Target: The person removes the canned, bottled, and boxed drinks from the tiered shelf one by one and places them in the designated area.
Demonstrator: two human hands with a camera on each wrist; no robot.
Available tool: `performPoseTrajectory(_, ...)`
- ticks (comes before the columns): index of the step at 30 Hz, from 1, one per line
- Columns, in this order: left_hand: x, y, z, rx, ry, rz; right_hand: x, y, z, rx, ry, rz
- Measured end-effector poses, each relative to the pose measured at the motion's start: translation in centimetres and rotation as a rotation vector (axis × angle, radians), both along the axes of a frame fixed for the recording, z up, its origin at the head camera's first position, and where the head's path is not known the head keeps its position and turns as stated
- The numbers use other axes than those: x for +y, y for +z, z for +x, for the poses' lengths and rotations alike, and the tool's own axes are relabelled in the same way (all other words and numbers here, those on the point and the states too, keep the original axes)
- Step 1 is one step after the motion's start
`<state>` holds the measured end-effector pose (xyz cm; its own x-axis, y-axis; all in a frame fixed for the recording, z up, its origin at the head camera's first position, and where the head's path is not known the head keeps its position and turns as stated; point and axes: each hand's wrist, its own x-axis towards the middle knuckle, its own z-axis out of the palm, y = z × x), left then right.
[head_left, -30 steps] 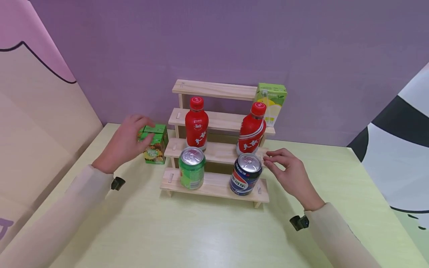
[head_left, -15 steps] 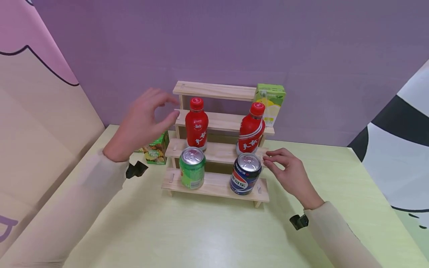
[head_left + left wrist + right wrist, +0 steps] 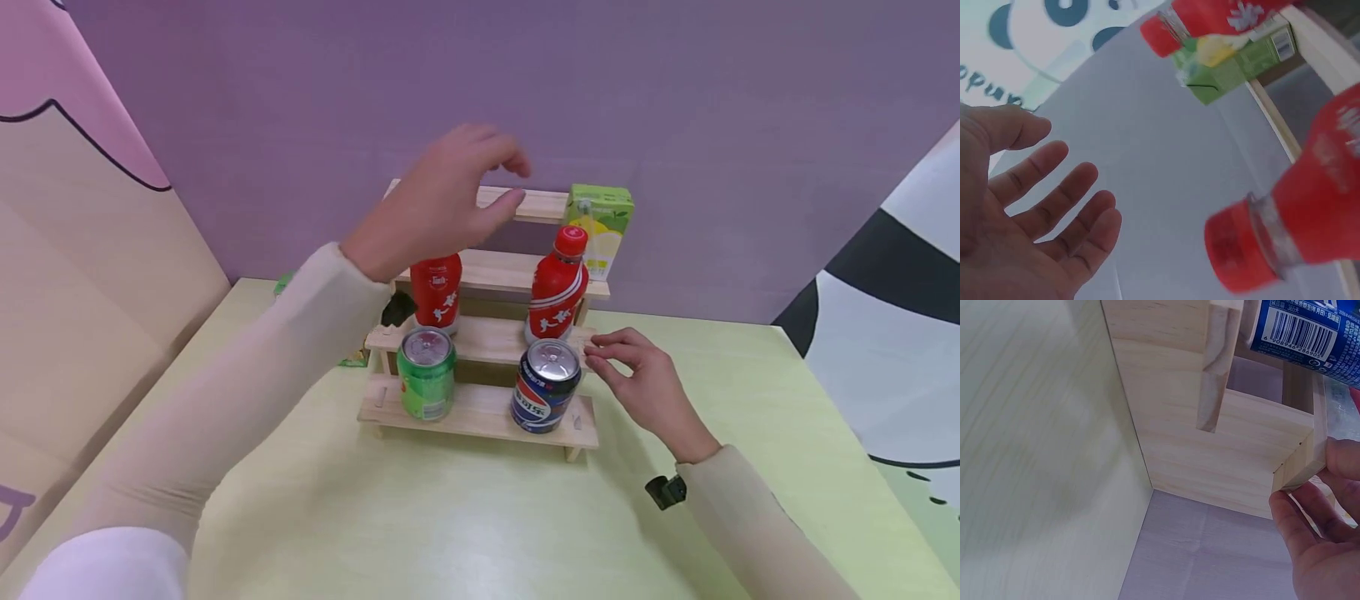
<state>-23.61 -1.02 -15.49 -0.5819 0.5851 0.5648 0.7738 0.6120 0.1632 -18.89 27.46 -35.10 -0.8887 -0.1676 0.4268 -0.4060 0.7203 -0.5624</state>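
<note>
A wooden tiered rack (image 3: 483,408) stands against the back wall. My right hand (image 3: 637,387) pinches the right end of one of its steps, thumb and fingers on opposite faces in the right wrist view. My left hand (image 3: 442,196) hovers holding nothing above the rack's left half, fingers spread and slightly bent. It hides the cap of the left red bottle (image 3: 435,296). The right red bottle (image 3: 558,292) leans a little. A green can (image 3: 427,379) and a blue can (image 3: 546,392) occupy the lowest step. A green drink carton (image 3: 606,221) is at upper right.
Green boxes (image 3: 283,283) left of the rack are mostly covered by my left arm. A purple wall (image 3: 712,167) rises directly behind the rack. The pale table (image 3: 480,525) extends in front, with patterned panels on both sides.
My left hand has left the green boxes and travelled up and right, over the left red bottle. My right hand has kept its place at the rack.
</note>
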Motion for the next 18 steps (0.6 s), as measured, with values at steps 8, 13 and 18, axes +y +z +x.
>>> performPoseTrajectory(8, 4.3, 1.9, -2.6, -0.107, 0.053, -0.195, -0.1, 0.2, 0.0, 0.001, 0.003, -0.002)
performPoseTrajectory(13, 6.1, 2.5, -4.0, -0.187, 0.073, -0.215, -0.1, 0.1, -0.1, 0.027, 0.018, -0.004)
performPoseTrajectory(18, 7.2, 2.6, -5.0, -0.262, 0.058, -0.24, -0.2, 0.1, -0.1, 0.026, 0.027, -0.007)
